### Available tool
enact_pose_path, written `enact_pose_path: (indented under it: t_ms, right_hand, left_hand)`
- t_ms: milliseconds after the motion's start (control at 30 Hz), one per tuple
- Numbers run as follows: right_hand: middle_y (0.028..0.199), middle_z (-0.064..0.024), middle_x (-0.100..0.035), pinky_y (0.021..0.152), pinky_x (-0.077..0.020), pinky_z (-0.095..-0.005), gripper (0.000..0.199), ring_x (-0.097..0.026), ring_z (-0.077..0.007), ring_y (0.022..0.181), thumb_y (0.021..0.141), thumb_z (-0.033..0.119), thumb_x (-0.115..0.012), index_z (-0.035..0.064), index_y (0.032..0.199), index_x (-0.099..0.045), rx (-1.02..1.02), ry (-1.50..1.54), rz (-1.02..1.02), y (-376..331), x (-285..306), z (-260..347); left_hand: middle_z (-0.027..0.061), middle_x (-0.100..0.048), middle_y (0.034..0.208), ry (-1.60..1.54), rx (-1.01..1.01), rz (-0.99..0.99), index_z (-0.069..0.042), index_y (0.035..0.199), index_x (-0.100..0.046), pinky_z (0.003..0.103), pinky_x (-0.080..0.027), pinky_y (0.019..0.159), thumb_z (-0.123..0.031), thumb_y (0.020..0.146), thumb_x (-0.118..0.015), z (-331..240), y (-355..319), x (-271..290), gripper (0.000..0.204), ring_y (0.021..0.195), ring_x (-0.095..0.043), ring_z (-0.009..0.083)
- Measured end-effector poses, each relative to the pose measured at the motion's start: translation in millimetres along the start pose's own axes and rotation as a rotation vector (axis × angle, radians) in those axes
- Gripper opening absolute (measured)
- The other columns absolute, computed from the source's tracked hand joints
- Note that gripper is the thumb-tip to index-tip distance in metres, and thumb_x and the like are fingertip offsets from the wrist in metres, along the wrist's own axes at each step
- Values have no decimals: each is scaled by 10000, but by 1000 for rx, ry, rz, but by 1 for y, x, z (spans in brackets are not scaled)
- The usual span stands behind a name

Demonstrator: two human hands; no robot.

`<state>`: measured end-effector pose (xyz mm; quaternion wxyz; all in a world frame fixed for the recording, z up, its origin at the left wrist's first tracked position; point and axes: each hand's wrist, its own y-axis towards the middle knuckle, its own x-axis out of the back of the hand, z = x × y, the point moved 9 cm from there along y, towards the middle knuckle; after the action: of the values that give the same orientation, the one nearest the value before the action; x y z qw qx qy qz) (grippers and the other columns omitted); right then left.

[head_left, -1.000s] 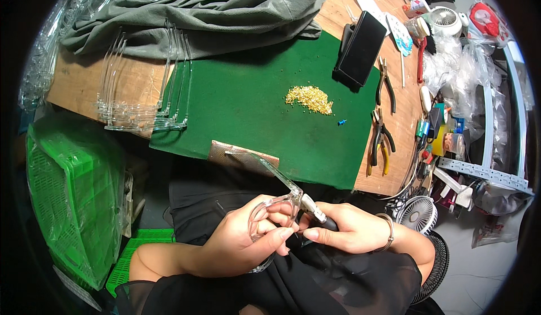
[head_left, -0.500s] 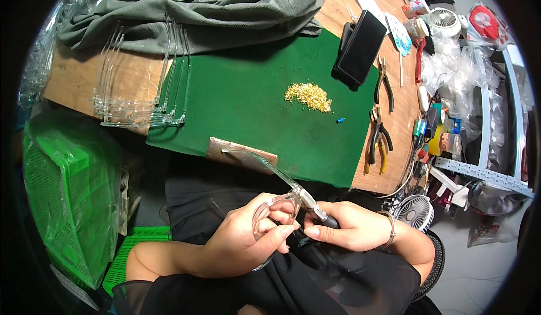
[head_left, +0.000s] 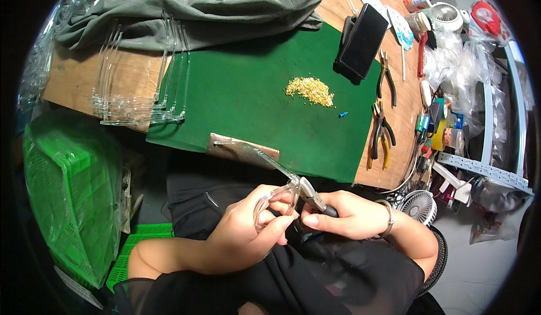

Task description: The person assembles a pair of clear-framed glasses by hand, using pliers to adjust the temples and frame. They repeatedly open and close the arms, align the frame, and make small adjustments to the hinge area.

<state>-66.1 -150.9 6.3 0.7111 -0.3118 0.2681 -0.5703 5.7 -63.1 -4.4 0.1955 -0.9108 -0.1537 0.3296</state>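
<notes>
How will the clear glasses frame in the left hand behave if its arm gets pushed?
Probably light: the clear glasses frame has thin rims. Likely stiff but springy: its slim arm juts past the left hand with no visible sag. Possibly slippery, since the surface looks smooth and glossy.

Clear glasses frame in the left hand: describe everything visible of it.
The glasses frame looks like glossy, colourless transparent plastic. The left hand grips its rounded rim, partly hiding it. One slender temple extends up and left. A metal-headed tool in the right hand appears to touch its hinge corner.
</notes>
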Motion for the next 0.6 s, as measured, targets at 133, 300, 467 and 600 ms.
enact_pose_path:
  t_ms: [133, 300, 467, 600]
  right_hand:
    - [812, -75, -601, 720, -453, -301, 366, -557, -153, 771, 927, 375, -518, 16, 990, -550, 61, 93, 83, 0, -6, 3]
    - [832, -154, -562, 715, -450, -378, 235, -556, -321, 785, 826, 194, -628, 9, 946, -547, 380, -457, -335, -7, 20, 26]
    - [917, -130, -529, 828, -426, -406, 346, -526, -313, 884, 680, 90, -697, 22, 972, -524, 563, -720, -387, -10, 25, 46]
    - [958, -122, -526, 925, -400, -458, 386, -528, -309, 932, 659, 97, -709, 24, 988, -520, 619, -787, -390, -10, 23, 53]
  left_hand:
    - [102, -577, 954, -70, 42, 52, 60, 1142, -398, 252, -530, 688, 67, 865, -515, -7, -3, -2, 300, 739, -602, 114]
    - [106, -595, 967, 160, -46, 136, 55, 1191, -419, 244, -522, 673, 55, 868, -524, -11, -7, -2, 340, 727, -610, 113]
    - [127, -623, 896, 571, -423, 125, 44, 1105, -521, 253, -516, 581, 61, 809, -596, -34, -14, -4, 306, 685, -627, 135]
    - [141, -614, 883, 724, -504, 116, 22, 1082, -565, 297, -523, 636, 51, 753, -639, -38, -16, -5, 338, 730, -643, 263]
